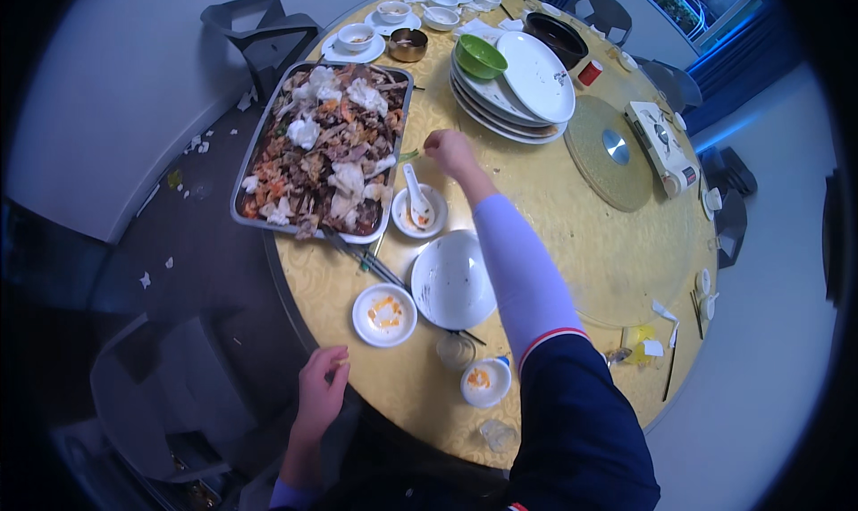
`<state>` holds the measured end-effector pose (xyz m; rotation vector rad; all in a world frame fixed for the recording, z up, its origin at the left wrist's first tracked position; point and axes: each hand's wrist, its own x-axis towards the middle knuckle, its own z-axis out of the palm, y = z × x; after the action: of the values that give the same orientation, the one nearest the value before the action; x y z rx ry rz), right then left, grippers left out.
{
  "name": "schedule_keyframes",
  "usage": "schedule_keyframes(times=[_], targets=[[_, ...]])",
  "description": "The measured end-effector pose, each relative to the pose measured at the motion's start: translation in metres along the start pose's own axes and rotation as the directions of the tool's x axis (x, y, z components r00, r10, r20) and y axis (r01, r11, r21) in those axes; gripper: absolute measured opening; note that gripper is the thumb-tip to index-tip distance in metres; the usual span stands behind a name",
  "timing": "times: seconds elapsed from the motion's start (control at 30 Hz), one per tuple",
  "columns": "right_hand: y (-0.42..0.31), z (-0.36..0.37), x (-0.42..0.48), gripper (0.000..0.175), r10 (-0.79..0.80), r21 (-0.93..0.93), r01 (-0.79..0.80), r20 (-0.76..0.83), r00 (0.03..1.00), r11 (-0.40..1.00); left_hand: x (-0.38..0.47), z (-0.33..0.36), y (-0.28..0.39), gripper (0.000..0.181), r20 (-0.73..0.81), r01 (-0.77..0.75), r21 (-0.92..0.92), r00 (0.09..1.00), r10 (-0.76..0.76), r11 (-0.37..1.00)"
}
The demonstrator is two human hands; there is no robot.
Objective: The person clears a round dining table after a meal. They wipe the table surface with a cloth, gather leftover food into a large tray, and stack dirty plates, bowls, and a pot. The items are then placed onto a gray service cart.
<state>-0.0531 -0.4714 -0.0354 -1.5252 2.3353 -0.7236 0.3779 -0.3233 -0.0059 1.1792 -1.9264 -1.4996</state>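
Observation:
My right hand (448, 150) reaches over the yellow-clothed round table (529, 222), its fingers curled close to a green scrap (408, 155); whether they pinch anything is unclear. Left of it stands a metal tray (236, 196) heaped with food scraps, bones and crumpled tissues. Just below are a small bowl (437, 206) with a white spoon (415, 192) in it, a larger white dish (449, 279) and a small plate (405, 330) with orange residue. My left hand (325, 380), fingers apart and holding nothing, hovers at the table's near left edge. Tongs (369, 259) lean from the tray's corner.
Beyond my right hand rise stacked white plates (509, 108) with a green bowl (480, 56) on top. Farther right are a glass turntable (603, 159), a portable gas stove (662, 142) and a red can (590, 73). A glass (456, 350) stands near me; chairs (268, 38) surround the table.

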Motion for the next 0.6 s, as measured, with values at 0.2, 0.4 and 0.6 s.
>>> schedule_keyframes(times=[0.2,0.4,0.6], targets=[[-0.003,0.035,0.023,0.017,-0.217,-0.431,0.257,0.139,0.966,0.865,0.012,-0.006,-0.017,0.022,-0.035,0.004,0.034,0.999,-0.003,0.999],[-0.016,-0.018,0.015,0.019,-0.058,-0.521,0.196,0.269,0.961,0.83,0.028,-0.012,-0.003,0.023,-0.037,0.011,0.062,0.999,-0.009,0.998],[-0.06,-0.071,0.025,0.03,-0.443,0.285,0.401,0.1,0.891,0.87,0.041,-0.01,0.006,0.022,-0.006,0.024,0.131,1.0,-0.023,0.991]])
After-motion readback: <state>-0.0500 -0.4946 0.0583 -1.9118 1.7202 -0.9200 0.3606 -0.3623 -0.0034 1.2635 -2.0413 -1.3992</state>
